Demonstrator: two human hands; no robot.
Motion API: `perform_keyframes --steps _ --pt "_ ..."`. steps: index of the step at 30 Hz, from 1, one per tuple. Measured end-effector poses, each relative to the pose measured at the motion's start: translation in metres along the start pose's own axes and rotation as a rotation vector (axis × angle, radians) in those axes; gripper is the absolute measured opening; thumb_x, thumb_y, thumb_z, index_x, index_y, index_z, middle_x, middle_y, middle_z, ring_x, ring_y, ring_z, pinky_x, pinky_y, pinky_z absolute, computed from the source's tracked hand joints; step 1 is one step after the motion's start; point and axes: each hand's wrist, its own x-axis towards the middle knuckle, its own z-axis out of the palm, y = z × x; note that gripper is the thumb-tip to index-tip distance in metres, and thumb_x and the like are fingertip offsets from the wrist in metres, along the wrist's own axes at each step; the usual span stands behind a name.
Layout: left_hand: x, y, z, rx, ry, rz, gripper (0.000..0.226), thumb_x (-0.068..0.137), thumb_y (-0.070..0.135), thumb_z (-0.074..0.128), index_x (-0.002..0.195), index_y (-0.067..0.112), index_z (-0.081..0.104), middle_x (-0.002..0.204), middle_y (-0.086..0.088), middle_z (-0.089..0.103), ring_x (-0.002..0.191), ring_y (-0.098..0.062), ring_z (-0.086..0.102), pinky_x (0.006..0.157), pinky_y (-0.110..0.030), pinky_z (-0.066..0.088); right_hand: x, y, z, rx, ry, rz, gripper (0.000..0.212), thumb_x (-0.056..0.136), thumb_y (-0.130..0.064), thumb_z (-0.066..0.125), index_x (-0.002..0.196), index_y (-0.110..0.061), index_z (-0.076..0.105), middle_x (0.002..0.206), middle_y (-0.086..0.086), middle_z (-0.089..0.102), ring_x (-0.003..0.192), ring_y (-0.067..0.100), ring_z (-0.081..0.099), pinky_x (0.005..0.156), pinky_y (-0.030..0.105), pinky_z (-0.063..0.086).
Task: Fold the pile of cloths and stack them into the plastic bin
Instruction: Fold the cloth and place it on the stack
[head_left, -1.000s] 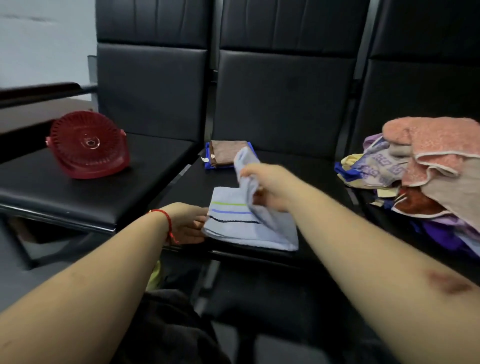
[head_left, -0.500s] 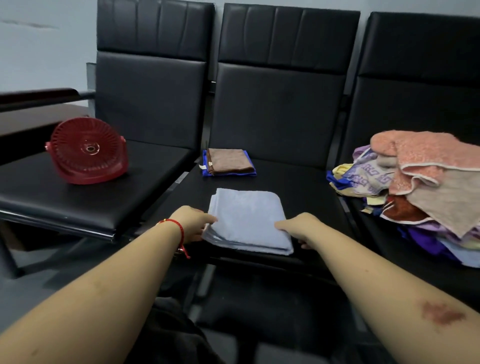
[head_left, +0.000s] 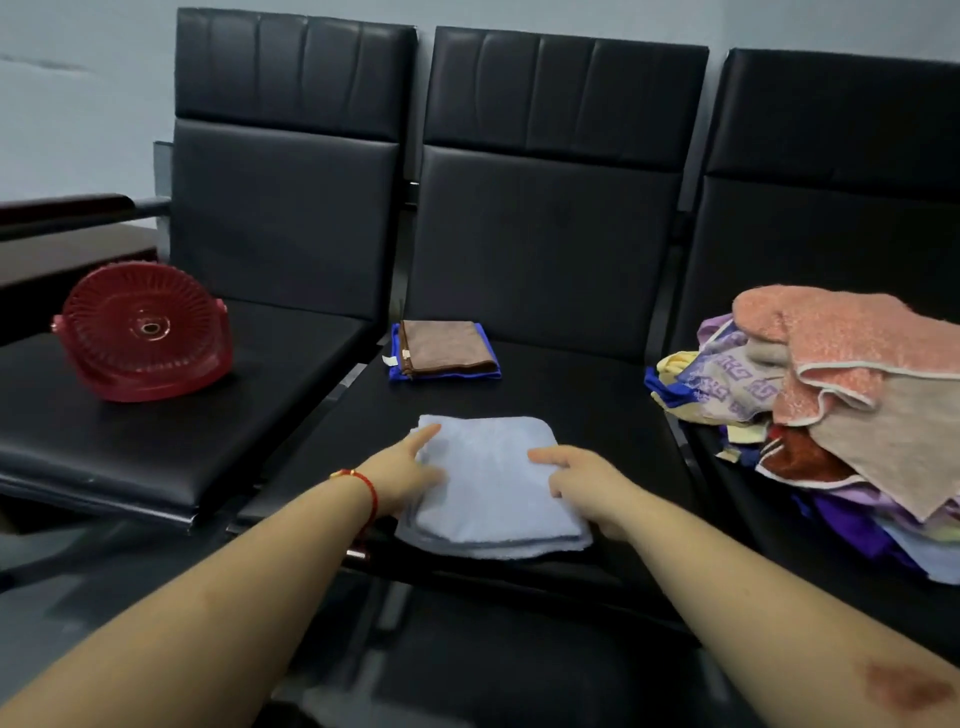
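Head view is looking down at a row of three black padded seats (head_left: 561, 395); a folded light-blue terry cloth (head_left: 498, 493) is lying flat near the front edge of the middle seat, stacked edges showing along its near side; left hand (head_left: 402, 475), a red string bracelet (head_left: 363, 491) sitting at its wrist, is resting on the cloth's left edge, index finger pointing out straight over the top, remaining fingers partly hidden against the cloth's side so cannot tell if they are gripping; right hand (head_left: 582, 480) is pressing on the cloth's right half, index finger extended toward the middle, other fingers lying loosely curled at the right edge, nothing visibly pinched; both forearms are reaching in from the bottom of frame.

Farther back on the same seat, near the backrest and well apart from the blue cloth, a folded brown cloth (head_left: 447, 347) is sitting on top of a folded dark-blue cloth (head_left: 445, 374); an unfolded pile of mixed cloths (head_left: 810, 410) is occupying the right seat, a pink terry towel on top, purple-patterned, beige, yellow and red pieces showing underneath; a round red plastic fan (head_left: 143, 332) is standing tilted on the left seat; plastic bin is not identifiable in frame.
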Motion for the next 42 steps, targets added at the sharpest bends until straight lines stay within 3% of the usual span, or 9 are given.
perform_keyframes --steps 3,6,11,17,24,28,33,39,42 --pt "0.018 0.008 -0.005 -0.01 -0.032 0.016 0.064 0.092 0.011 0.049 0.147 0.036 0.029 0.144 -0.014 0.041 0.092 -0.017 0.058 0.077 -0.022 0.047 0.015 -0.006 -0.01 -0.046 0.011 -0.029 0.059 0.09 0.0 0.036 0.141 -0.029 0.043 0.153 -0.001 0.03 0.136 0.018 0.033 0.095 0.019 0.028" --pt "0.044 0.02 -0.018 -0.015 0.013 0.057 0.062 0.091 0.009 0.048 0.147 0.03 0.031 0.148 -0.009 0.037 0.125 -0.024 0.047 0.099 -0.026 0.036 0.038 -0.025 -0.023 -0.092 0.047 -0.087 0.058 0.093 -0.003 0.035 0.144 -0.032 0.038 0.155 -0.003 0.025 0.138 0.019 0.031 0.1 0.022 0.028" --pt "0.094 0.042 -0.06 -0.155 0.129 0.094 0.065 0.089 0.01 0.052 0.147 0.029 0.03 0.15 -0.003 0.032 0.132 -0.021 0.04 0.108 -0.03 0.033 0.101 -0.064 -0.046 -0.029 0.103 -0.19 0.058 0.094 -0.003 0.033 0.145 -0.03 0.036 0.153 -0.002 0.027 0.138 0.019 0.031 0.102 0.023 0.028" --pt "0.167 0.043 -0.097 -0.177 0.237 0.084 0.068 0.087 0.012 0.054 0.147 0.034 0.031 0.099 0.008 0.053 0.08 -0.006 0.055 0.071 -0.02 0.043 0.193 -0.098 -0.047 0.005 0.084 -0.242 0.06 0.094 0.0 0.029 0.147 -0.029 0.033 0.156 -0.004 0.022 0.142 0.018 0.024 0.109 0.026 0.023" --pt "0.259 0.017 -0.104 -0.23 0.272 -0.027 0.068 0.086 0.012 0.055 0.146 0.035 0.033 0.128 -0.006 0.052 0.075 -0.012 0.057 0.061 -0.019 0.043 0.302 -0.094 -0.02 0.006 0.025 -0.194 0.059 0.096 -0.002 0.028 0.148 -0.029 0.031 0.157 -0.003 0.019 0.139 0.019 0.028 0.099 0.021 0.028" --pt "0.283 -0.006 -0.09 -0.328 0.272 -0.036 0.064 0.085 0.012 0.057 0.142 0.035 0.039 0.138 0.001 0.046 0.104 -0.015 0.059 0.084 -0.021 0.047 0.327 -0.074 0.001 0.059 0.019 -0.138 0.055 0.096 -0.007 0.028 0.144 -0.033 0.038 0.152 -0.003 0.028 0.127 0.02 0.041 0.089 0.021 0.034" --pt "0.277 -0.015 -0.085 -0.416 0.279 -0.029 0.063 0.086 0.008 0.057 0.141 0.034 0.04 0.14 0.004 0.045 0.116 -0.015 0.053 0.097 -0.024 0.04 0.322 -0.068 -0.001 0.113 0.0 -0.173 0.054 0.096 -0.01 0.035 0.144 -0.035 0.037 0.154 -0.005 0.026 0.115 0.009 0.039 0.073 0.014 0.034" --pt "0.23 0.012 -0.086 0.027 0.342 -0.051 0.074 0.079 0.026 0.053 0.148 0.028 0.028 0.155 -0.006 0.023 0.138 -0.029 0.029 0.111 -0.043 0.03 0.259 -0.056 -0.022 -0.007 0.058 -0.216 0.061 0.093 -0.021 0.053 0.149 -0.028 0.027 0.151 -0.002 0.028 0.115 0.013 0.049 0.083 0.02 0.041" --pt "0.201 0.046 -0.073 0.164 0.363 0.004 0.07 0.086 0.018 0.051 0.149 0.026 0.022 0.159 -0.002 0.009 0.144 -0.025 0.014 0.114 -0.04 0.025 0.223 -0.054 -0.049 -0.038 0.14 -0.18 0.06 0.092 -0.025 0.055 0.147 -0.029 0.03 0.149 -0.001 0.032 0.096 0.012 0.059 0.07 0.022 0.045"
